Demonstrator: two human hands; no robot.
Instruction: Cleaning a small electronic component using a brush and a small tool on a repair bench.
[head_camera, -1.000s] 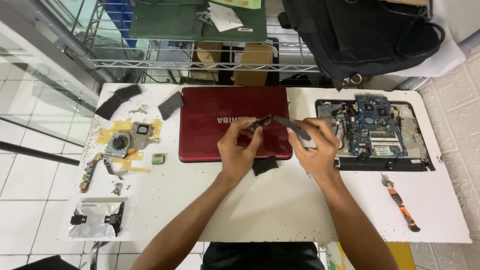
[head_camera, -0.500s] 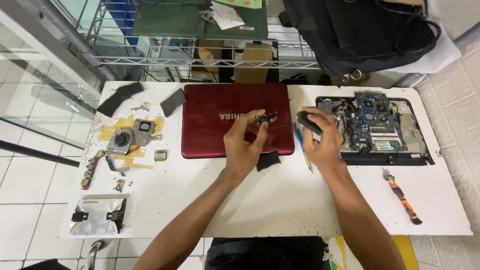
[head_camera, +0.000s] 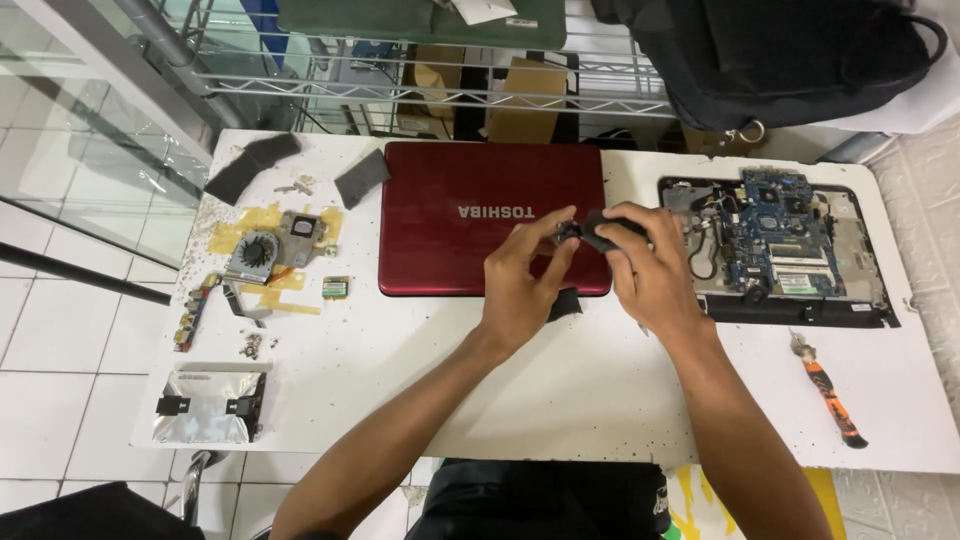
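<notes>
Both of your hands meet over the red laptop lid's (head_camera: 470, 235) right edge: your left hand (head_camera: 520, 285) pinches one end of a small black part (head_camera: 590, 232), and your right hand (head_camera: 650, 270) closes around the other end. At three o'clock lies the opened laptop base (head_camera: 780, 250); at nine o'clock, the cooling fan (head_camera: 255, 252).

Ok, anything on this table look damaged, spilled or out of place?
Yes: the open laptop base at right lies with its circuit board exposed, and small screws and a cooling fan lie loose at left. Dark specks dot the white table. Both hands hold a small black part.
</notes>
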